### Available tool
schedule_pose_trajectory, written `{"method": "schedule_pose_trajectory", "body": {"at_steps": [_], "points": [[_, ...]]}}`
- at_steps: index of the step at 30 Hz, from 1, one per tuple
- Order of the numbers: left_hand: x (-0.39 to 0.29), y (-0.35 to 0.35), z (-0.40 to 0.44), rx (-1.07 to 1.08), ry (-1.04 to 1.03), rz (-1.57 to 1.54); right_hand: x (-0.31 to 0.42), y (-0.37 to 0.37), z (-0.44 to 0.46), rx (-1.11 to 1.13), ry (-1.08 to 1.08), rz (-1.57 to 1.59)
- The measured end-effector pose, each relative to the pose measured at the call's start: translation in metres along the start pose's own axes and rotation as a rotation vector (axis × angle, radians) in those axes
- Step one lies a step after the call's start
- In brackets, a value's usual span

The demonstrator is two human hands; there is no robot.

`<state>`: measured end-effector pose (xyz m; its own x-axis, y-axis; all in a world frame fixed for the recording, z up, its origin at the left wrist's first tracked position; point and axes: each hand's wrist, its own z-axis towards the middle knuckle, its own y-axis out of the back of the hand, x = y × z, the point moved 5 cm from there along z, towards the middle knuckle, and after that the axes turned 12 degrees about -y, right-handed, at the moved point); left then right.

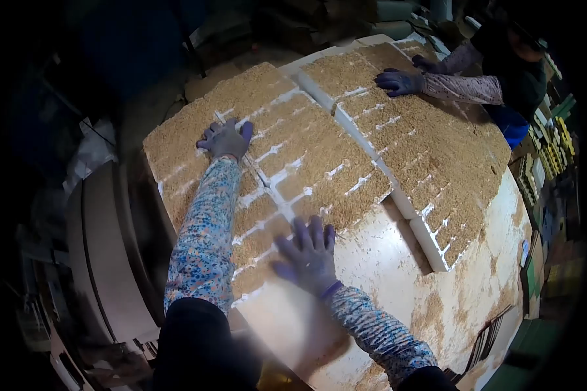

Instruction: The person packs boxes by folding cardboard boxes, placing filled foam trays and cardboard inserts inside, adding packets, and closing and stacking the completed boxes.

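**Left hand (227, 139) on the crumbs, right hand (310, 257) spread wide**

In the head view, the left hand lies on top of the near slabs (282, 203), close to a thin split (254, 171) between two of them. Its fingers are loose and I see nothing held in them, though I can't see under the palm. The right hand is blurry, with its fingers fanned out and nothing in its grip. It is by the lower edge of those slabs, where the bare worktop (378, 254) begins. I can't tell if it is touching anything.

The near slabs lie flat on the worktop, with brown crumbs (336, 146) all over the top and white lines peeking through. The far slabs (429, 246) lie beside them, past a long gap, and show thick white sides. Over there, a co-worker (528, 78) has a gloved hand (401, 83) down on the crumbs.

A few things could go wrong here. A hard rub could scrape the crumbs off and leave more white spots, because they look loose. A sideways shove could make the split wider, and crumbs could drop in. A push to the left might tip a slab, since I see no worktop past that side. If two people press at once, the slabs could bump together.
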<state>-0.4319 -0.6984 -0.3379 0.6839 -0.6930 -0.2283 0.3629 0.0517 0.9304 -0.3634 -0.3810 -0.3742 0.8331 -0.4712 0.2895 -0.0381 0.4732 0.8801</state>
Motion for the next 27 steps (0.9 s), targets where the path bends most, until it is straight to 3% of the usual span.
{"method": "schedule_pose_trajectory", "body": {"at_steps": [10,16,18,19,22,24,25,26,27], "points": [[-0.025,0.018,-0.009,-0.016,-0.226,-0.023,0.053,0.048,-0.021,0.182,-0.299,0.035],[-0.039,0.055,0.001,0.135,-0.323,-0.03,0.113,0.118,0.011,0.275,-0.492,-0.051],[-0.035,0.065,0.001,0.182,-0.279,-0.037,0.13,0.134,0.015,0.319,-0.46,-0.097],[-0.035,0.073,0.003,0.311,-0.249,-0.044,0.139,0.152,0.023,0.368,-0.456,-0.153],[-0.03,0.11,0.003,0.413,-0.345,-0.025,0.163,0.189,0.027,0.5,-0.588,-0.244],[-0.023,0.106,0.011,0.752,-0.425,-0.173,0.162,0.182,0.03,0.612,-0.698,-0.283],[-0.033,0.13,0.005,0.6,-0.496,-0.166,0.165,0.197,0.041,0.635,-0.738,-0.254],[-0.04,0.146,0.001,0.458,-0.562,-0.161,0.175,0.215,0.042,0.341,-0.707,-0.134],[-0.056,0.169,-0.02,0.395,-0.802,-0.387,0.191,0.253,0.043,0.256,-0.729,-0.092]]}}
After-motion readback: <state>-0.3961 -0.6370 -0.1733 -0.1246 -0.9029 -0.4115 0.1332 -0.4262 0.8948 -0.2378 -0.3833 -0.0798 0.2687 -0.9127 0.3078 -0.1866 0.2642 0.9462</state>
